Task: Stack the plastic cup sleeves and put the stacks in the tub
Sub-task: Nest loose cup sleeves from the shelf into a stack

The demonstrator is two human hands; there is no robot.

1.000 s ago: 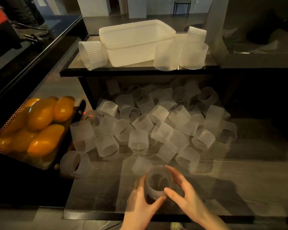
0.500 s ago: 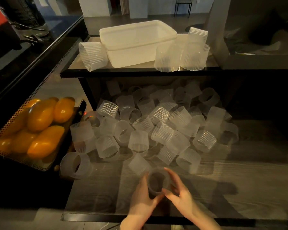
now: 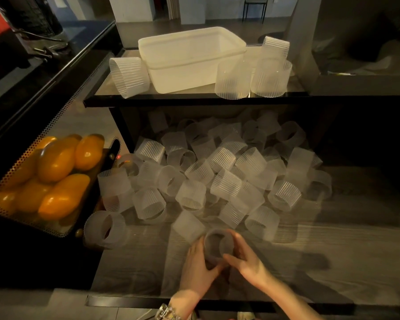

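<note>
Both my hands hold one ribbed translucent cup sleeve [image 3: 218, 247] near the front of the lower wooden table, its opening facing up. My left hand [image 3: 198, 266] curls round its left side and my right hand [image 3: 246, 262] wraps its right side. A heap of loose sleeves [image 3: 219, 174] covers the table behind them. The white plastic tub [image 3: 189, 58] stands on the upper shelf. Beside it are taller sleeve stacks, one lying at its left [image 3: 128, 77] and three at its right [image 3: 254, 75].
A perforated tray of orange fruit [image 3: 49, 179] sits at the left, with a sleeve on its side [image 3: 105, 229] next to it. The upper shelf edge [image 3: 194, 101] overhangs the back of the heap. Bare wood [image 3: 333, 250] lies at the right front.
My hands have pulled the sleeve a little closer to the table surface and closed tighter round it. The heap and the tub have not moved.
</note>
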